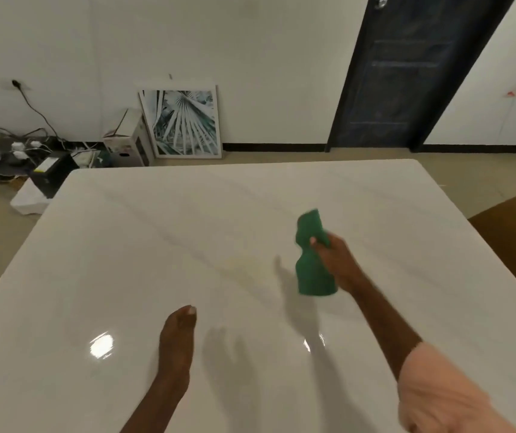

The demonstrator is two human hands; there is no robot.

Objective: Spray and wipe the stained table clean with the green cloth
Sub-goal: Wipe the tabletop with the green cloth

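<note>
Cloth, green, gripped by right hand; left hand flat, fingers straight.

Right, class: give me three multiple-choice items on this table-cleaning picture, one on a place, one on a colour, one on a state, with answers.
1. Where is the framed palm-leaf picture?
A. hanging on the door
B. on the floor, leaning on the wall
C. lying on the table

2. What colour is the cloth?
A. green
B. yellow
C. blue

3. What is the left hand doing?
A. gripping a spray bottle
B. pinching the cloth
C. holding nothing, fingers straight

Answers: 1 B, its frame stands at the wall's foot. 2 A, the cloth the right hand grips is green. 3 C, it is empty above the white table.
</note>
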